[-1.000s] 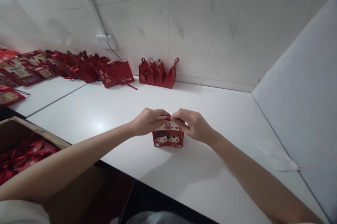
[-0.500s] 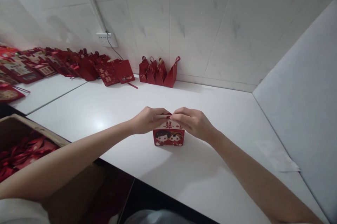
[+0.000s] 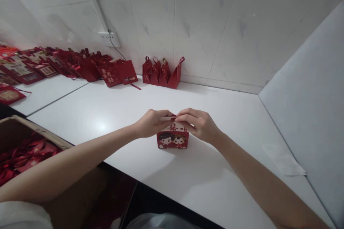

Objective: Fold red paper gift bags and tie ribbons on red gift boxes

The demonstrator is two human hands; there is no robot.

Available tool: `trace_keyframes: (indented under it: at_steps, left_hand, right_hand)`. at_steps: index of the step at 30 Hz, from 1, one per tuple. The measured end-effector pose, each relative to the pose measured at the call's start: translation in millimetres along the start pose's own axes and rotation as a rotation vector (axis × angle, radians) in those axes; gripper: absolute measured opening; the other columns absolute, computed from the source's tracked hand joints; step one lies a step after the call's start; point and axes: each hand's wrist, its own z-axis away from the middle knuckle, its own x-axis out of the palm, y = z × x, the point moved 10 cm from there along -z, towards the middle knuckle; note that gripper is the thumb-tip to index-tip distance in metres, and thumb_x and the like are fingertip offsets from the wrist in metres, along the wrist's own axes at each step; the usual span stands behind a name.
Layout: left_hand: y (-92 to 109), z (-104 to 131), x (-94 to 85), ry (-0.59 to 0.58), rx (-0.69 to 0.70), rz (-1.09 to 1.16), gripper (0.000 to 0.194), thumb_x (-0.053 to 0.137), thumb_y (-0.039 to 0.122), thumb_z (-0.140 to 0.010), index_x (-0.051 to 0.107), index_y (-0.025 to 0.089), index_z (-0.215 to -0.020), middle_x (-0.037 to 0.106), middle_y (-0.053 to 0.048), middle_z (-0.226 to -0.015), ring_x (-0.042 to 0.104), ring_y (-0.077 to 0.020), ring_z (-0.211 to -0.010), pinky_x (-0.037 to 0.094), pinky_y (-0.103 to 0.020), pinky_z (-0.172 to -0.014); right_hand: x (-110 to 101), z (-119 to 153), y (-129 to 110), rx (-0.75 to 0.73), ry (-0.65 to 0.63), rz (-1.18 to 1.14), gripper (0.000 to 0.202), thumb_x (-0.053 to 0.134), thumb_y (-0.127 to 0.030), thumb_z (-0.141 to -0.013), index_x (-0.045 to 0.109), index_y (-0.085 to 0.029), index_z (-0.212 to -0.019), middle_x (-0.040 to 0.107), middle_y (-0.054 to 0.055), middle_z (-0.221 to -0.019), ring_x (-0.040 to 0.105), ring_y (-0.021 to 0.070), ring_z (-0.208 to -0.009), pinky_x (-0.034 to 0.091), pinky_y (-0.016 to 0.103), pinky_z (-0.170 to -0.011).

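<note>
A small red and white gift box (image 3: 172, 140) with two cartoon figures on its front stands upright on the white table (image 3: 215, 110). My left hand (image 3: 151, 124) pinches the box's top edge from the left. From the other side, my right hand (image 3: 198, 124) closes its fingers on the same top edge, and the fingertips of both hands nearly meet there. A bit of dark red shows between them; whether it is a ribbon or part of the box I cannot tell.
Several red gift boxes with ribbon loops (image 3: 162, 73) stand against the tiled wall. More red boxes and bags (image 3: 88, 67) crowd the back left. A cardboard box (image 3: 40, 132) holding red ribboned items is at the left front. A white panel (image 3: 309, 89) bounds the right side.
Both hands stay at the top of the gift box, with only slight finger movement. The whole view has shifted a little.
</note>
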Motion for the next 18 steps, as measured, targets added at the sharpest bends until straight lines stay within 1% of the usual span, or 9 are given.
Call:
trace_keyframes:
  at_steps: [4,7,10,13,16,18]
  left_hand:
    - [0,0,-0.5,0.002,-0.015,0.007,0.024,0.056,0.032,-0.090,0.066,0.016,-0.105,0.072,-0.003,-0.086,0.065,-0.0121,-0.073,0.052,-0.022,-0.065]
    - [1,-1,-0.5,-0.019,-0.011,0.004,0.025,0.058,0.033,-0.088,0.066,0.016,-0.104,0.072,-0.003,-0.087,0.065,-0.0124,-0.073,0.052,-0.022,-0.064]
    - [5,-2,-2.8,-0.024,-0.006,-0.012,0.026,0.059,0.034,-0.087,0.065,0.016,-0.105,0.072,-0.004,-0.089,0.065,-0.0129,-0.074,0.052,-0.023,-0.064]
    - [2,-2,-7.4,0.005,-0.062,-0.025,0.024,0.058,0.036,-0.088,0.066,0.016,-0.100,0.072,-0.003,-0.084,0.063,-0.0121,-0.070,0.050,-0.022,-0.063]
    - [2,-1,-7.2,0.000,-0.072,-0.057,0.025,0.057,0.038,-0.089,0.068,0.016,-0.093,0.069,-0.001,-0.072,0.058,-0.0100,-0.062,0.046,-0.021,-0.057]
    - [6,0,-5.6,-0.016,-0.036,-0.059,0.024,0.057,0.037,-0.089,0.068,0.016,-0.092,0.069,-0.001,-0.072,0.058,-0.0097,-0.061,0.046,-0.021,-0.056]
  right_hand:
    - [0,0,-1,-0.019,-0.005,0.024,0.012,0.055,-0.016,-0.094,0.064,-0.021,-0.100,0.070,0.006,-0.102,0.065,0.0165,-0.089,0.054,0.031,-0.076]
    - [1,-1,-1,0.006,-0.012,-0.009,0.012,0.054,-0.015,-0.094,0.063,-0.021,-0.099,0.069,0.006,-0.102,0.065,0.0166,-0.089,0.054,0.032,-0.076]
    - [0,-2,5,0.120,-0.009,-0.105,0.012,0.053,-0.015,-0.093,0.060,-0.021,-0.102,0.068,0.004,-0.098,0.064,0.0156,-0.084,0.054,0.031,-0.074]
    - [0,-1,14,0.273,-0.008,-0.209,0.015,0.059,-0.019,-0.091,0.057,-0.022,-0.105,0.066,0.002,-0.094,0.062,0.0144,-0.079,0.055,0.030,-0.071]
    - [1,0,18,0.357,-0.034,-0.218,0.013,0.064,-0.022,-0.087,0.058,-0.022,-0.099,0.064,0.002,-0.092,0.061,0.0146,-0.078,0.053,0.029,-0.069]
    - [3,0,18,0.380,-0.068,-0.188,0.008,0.064,-0.022,-0.086,0.059,-0.021,-0.092,0.063,0.002,-0.089,0.058,0.0140,-0.074,0.050,0.029,-0.066]
